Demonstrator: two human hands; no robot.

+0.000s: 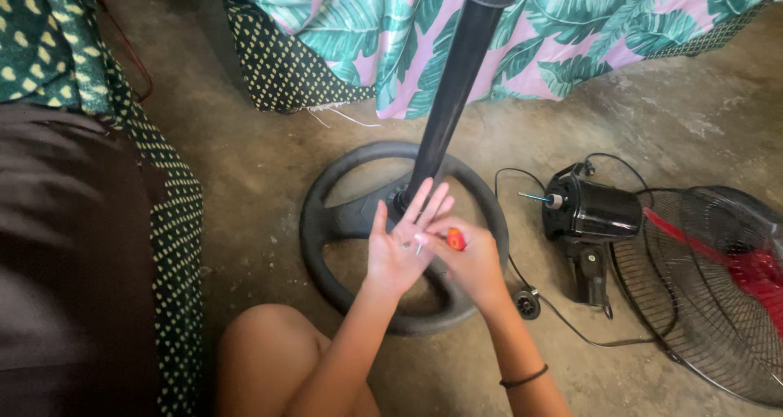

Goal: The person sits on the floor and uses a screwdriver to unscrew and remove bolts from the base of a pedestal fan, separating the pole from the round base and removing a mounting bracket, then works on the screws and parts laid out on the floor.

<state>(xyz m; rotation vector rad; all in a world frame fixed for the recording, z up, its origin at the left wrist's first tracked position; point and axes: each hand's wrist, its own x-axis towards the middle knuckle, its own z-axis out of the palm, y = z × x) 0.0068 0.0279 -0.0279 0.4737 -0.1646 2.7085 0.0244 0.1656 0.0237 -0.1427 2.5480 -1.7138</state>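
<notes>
Head view: left hand (397,250) flat open, palm up, cradling small screws over the black ring base (326,221) and pole (453,90); right hand (471,258) pinched shut around an orange-handled screwdriver (455,239), fingertips picking at the palm. Best to keep the palm level and pick one screw at a time. Fan motor (591,213) and grille (718,295) lie right on the floor.

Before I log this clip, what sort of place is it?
Probably a room in a home, used for a floor repair: a bare concrete floor, a leaf-print cloth hanging beside it, and a stand fan taken apart, with its round base, motor unit and wire grille lying around.
</notes>
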